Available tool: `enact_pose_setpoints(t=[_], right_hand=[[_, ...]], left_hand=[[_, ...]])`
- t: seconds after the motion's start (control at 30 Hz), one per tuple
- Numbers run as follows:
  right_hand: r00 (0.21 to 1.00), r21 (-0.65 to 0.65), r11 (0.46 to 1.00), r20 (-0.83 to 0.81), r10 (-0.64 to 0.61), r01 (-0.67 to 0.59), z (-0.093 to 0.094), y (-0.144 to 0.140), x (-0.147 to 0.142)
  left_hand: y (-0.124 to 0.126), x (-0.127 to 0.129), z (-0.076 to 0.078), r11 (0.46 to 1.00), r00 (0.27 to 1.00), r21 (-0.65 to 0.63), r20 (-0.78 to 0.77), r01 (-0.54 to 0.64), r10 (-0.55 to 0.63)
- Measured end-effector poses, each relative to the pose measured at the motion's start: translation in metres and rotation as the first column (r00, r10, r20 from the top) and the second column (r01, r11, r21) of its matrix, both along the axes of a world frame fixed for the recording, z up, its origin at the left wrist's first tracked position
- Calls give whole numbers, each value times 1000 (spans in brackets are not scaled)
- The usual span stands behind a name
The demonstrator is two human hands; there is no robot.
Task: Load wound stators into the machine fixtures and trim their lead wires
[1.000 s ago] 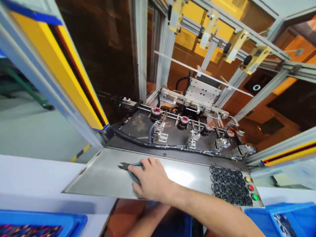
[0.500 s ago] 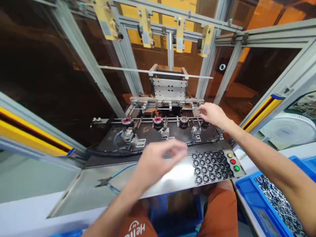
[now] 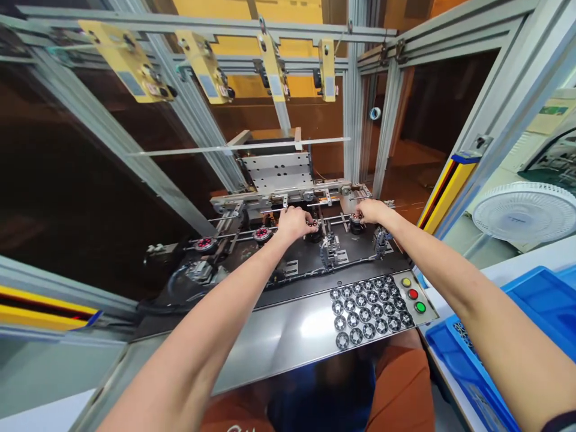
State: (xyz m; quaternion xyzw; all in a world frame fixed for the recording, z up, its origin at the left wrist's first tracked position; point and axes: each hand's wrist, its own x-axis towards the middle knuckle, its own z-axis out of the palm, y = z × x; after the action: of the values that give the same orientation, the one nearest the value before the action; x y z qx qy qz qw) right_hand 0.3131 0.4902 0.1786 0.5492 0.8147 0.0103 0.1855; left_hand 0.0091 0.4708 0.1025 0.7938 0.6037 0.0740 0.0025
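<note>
My left hand point(image 3: 294, 224) reaches to the third fixture of the row, its thumb and fingers closed on the rim of a small wound motor stator point(image 3: 312, 224). My right hand point(image 3: 374, 211) is at the rightmost fixture, fingertips pinching another round stator point(image 3: 356, 219) seated on a black holder. Both stators are partly hidden by the fingers. Left of my hands, two stators with red windings sit in their holders, one in the second fixture point(image 3: 261, 234) and one at the far left point(image 3: 204, 245).
Rows of black-and-silver round parts point(image 3: 365, 313) lie on the metal ledge point(image 3: 270, 348). Right of them are yellow, red and green buttons point(image 3: 413, 294). Blue bins point(image 3: 535, 306) and a white fan point(image 3: 524, 210) stand at the right. Yellow-black light bars point(image 3: 450, 192) flank the opening.
My left hand has moved forward from above the ledge to the third fixture and closed on a stator. My right hand has lowered onto the rightmost one. The view has shifted right.
</note>
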Motion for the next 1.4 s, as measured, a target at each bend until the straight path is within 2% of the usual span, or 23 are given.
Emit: enact_pose_setpoints(t=[0.17, 0.4, 0.63, 0.8, 0.97, 1.17, 1.3, 1.4], right_hand=[[1000, -81, 997, 9, -8, 8, 0, 21, -1], [999, -143, 989, 18, 28, -25, 3, 32, -5], [998, -117, 992, -24, 52, -55, -3, 36, 0], [999, -58, 997, -26, 47, -49, -5, 28, -2], [1000, 9, 1000, -14, 4, -4, -5, 17, -10], [998, 61, 996, -21, -58, 60, -6, 12, -16], [996, 73, 995, -48, -71, 74, -5, 9, -16], [994, 93, 994, -90, -54, 62, 3, 5, -14]], left_hand=[[12, -2, -8, 994, 992, -63, -89, 86, -91], [35, -3, -3, 958, 966, -230, -152, 171, -208], [43, -12, -2, 949, 953, -212, -142, 235, -268], [45, -17, -6, 936, 945, -220, -117, 274, -304], [44, -18, -8, 942, 950, -192, -93, 276, -298], [35, -15, -3, 940, 953, -188, -51, 284, -298], [27, -5, 0, 967, 976, -150, -31, 208, -215], [18, 6, 11, 986, 991, -92, 4, 137, -137]])
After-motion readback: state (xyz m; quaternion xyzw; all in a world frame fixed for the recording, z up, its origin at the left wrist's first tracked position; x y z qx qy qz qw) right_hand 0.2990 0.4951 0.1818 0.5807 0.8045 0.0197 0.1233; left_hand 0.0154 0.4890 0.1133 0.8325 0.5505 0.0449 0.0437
